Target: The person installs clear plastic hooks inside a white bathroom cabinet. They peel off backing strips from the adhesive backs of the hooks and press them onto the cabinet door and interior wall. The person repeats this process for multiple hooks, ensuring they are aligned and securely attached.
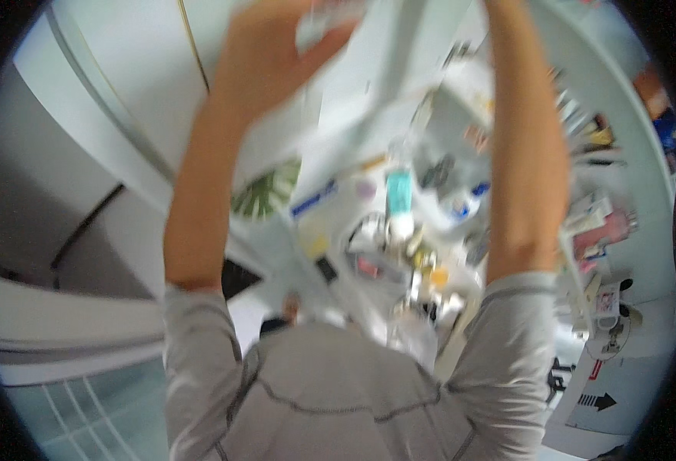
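Note:
Both my arms reach up and forward, blurred by motion. My left hand (265, 65) is at the top edge, its thumb pointing right and its other fingers partly cut off. Between thumb and fingers is a pale, see-through thing (330, 14), too smeared to name; the hand seems closed on it. Behind this hand are white panels (134, 46). My right forearm (528, 146) runs up past the top edge, and the right hand itself is out of view.
Beneath my arms is a white surface crowded with small items: a teal tube (399, 192), a blue strip (315, 198) and a grey tray (380, 265). A striped green leaf shape (270, 190) lies to the left. On the right a pink bottle (611, 229) stands among packages.

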A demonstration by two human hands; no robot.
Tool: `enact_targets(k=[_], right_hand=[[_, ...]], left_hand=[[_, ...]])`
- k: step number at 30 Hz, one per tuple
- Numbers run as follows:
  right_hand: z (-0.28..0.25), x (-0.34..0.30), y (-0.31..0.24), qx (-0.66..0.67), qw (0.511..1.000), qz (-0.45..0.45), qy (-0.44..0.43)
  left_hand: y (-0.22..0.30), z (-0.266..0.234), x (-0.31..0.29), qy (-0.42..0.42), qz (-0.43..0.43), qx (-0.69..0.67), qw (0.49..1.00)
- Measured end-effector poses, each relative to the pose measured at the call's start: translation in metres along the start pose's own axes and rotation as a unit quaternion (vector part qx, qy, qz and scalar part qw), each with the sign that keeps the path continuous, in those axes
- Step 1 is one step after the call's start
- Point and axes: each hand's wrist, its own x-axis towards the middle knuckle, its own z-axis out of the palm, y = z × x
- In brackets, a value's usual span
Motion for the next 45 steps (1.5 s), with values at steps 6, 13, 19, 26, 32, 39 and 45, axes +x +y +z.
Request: enact_targets(k=[6, 13, 19, 26, 32, 39, 45], right_hand=[[0.016, -0.022, 0.021, 0.313, 0.947, 0.062, -0.031], [0.01, -0.031, 0.014, 0.578, 0.796, 0.172, -0.051], [0.008, -0.039, 0.007, 0.457, 0.888, 0.056, 0.004], [0.011, -0.032, -0.004, 0.338, 0.94, 0.04, 0.037], [0.008, -0.033, -0.016, 0.178, 0.98, -0.022, 0.091], [0.014, -0.032, -0.015, 0.071, 0.983, -0.063, 0.155], [-0.02, -0.04, 0.099, 0.145, 0.975, 0.09, 0.141]], left_hand=[[0.017, -0.01, 0.007, -0.036, -0.095, -0.052, 0.993], [0.02, -0.014, 0.009, -0.03, -0.101, -0.075, 0.992], [0.019, -0.01, 0.008, -0.031, -0.098, -0.095, 0.99], [0.019, -0.009, 0.009, -0.039, -0.087, -0.053, 0.994], [0.015, -0.006, 0.007, -0.032, -0.076, -0.062, 0.995], [0.017, -0.009, 0.007, -0.017, -0.054, -0.028, 0.998], [0.018, -0.003, 0.009, -0.018, -0.056, -0.038, 0.998]])
